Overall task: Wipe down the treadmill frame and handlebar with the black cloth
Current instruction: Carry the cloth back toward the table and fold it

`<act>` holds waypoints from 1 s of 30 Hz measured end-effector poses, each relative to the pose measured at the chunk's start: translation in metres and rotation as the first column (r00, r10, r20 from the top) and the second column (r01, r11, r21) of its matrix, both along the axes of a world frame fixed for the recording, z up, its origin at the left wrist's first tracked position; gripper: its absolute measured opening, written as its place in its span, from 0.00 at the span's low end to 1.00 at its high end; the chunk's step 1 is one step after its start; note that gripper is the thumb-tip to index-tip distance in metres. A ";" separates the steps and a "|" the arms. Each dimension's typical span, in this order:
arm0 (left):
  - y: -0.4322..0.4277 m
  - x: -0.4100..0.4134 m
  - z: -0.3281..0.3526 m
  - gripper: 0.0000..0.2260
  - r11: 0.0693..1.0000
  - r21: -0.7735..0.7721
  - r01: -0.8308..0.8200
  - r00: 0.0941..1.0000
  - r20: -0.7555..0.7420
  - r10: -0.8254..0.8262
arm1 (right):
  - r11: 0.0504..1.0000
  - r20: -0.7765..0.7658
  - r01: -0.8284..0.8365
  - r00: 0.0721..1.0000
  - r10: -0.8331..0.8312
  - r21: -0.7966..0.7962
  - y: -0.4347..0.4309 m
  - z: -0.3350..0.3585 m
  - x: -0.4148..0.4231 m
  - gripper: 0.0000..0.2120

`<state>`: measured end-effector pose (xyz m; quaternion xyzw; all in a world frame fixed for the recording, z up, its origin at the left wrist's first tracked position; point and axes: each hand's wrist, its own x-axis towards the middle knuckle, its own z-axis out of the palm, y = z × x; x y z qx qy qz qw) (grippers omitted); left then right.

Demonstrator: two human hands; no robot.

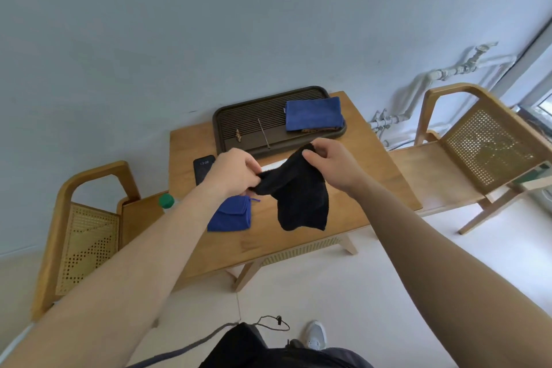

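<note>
Two hands pinching black cloth (298,197), left grip (236,172), right grip (328,158), cloth hanging downward above table (373,164)

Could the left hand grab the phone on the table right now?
Probably not right away. The left hand hovers right beside the phone with nothing between them, but it is pinching the black cloth, so it would have to let go first.
</note>
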<state>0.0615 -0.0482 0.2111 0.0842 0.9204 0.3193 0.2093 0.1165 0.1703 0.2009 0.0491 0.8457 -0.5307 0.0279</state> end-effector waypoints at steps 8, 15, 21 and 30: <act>-0.003 -0.044 0.024 0.11 0.914 0.304 -0.269 0.963 0.087 0.254 | 0.994 -0.020 0.081 0.996 -0.083 -0.070 -0.012 0.002 -0.064 0.11; -0.008 -0.027 -0.034 0.15 0.959 0.181 -0.216 0.976 0.049 0.211 | 0.989 0.069 0.138 0.989 -0.134 -0.057 -0.018 -0.044 -0.039 0.13; -0.002 0.028 -0.166 0.11 0.982 -0.129 -0.139 0.958 0.234 0.166 | 0.997 0.370 0.078 0.926 -0.077 0.013 -0.013 -0.161 0.021 0.15; 0.012 -0.010 -0.215 0.09 0.901 0.015 -0.434 0.873 0.254 0.417 | 0.992 0.377 0.073 0.920 -0.105 0.100 -0.011 -0.218 -0.040 0.11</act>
